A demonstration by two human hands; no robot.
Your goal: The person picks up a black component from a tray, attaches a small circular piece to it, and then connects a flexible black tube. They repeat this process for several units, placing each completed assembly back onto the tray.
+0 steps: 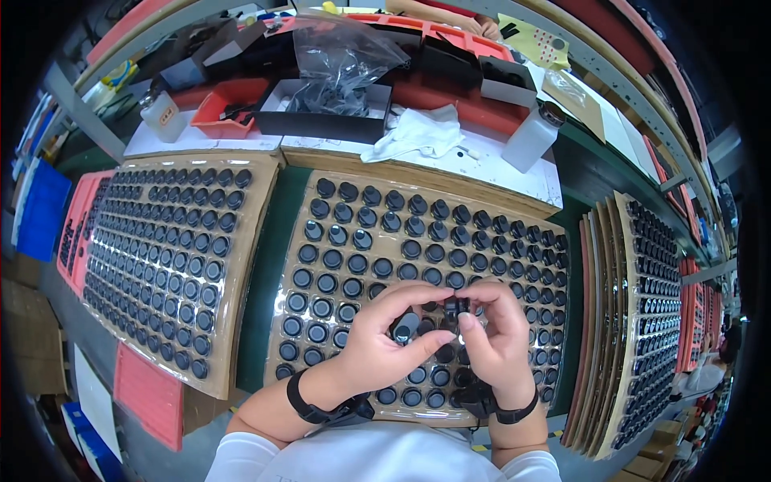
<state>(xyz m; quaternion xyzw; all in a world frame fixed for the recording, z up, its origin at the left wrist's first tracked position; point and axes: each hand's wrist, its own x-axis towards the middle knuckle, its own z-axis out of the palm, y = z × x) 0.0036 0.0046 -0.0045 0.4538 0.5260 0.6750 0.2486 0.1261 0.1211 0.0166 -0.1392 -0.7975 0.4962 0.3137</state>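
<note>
My left hand (387,328) and my right hand (499,336) meet above the middle of a cardboard tray (277,341) filled with rows of black round-capped parts. A small black part (456,308) is pinched between the thumb and index finger of my right hand. My left index fingertip reaches that part, while the left thumb stands apart from it. Within the curl of my left hand shows a tilted black cylindrical part (405,326) with a grey top; its lower end is hidden, and it appears held there. Black straps circle both wrists.
Similar filled trays stand at left (229,321) and, stacked on edge, at right (622,353). Behind lie a red bin (229,120), a black box (277,123) with a clear plastic bag (337,64), a white cloth (418,134) and a translucent bottle (532,140). Another person's hand (486,26) shows beyond.
</note>
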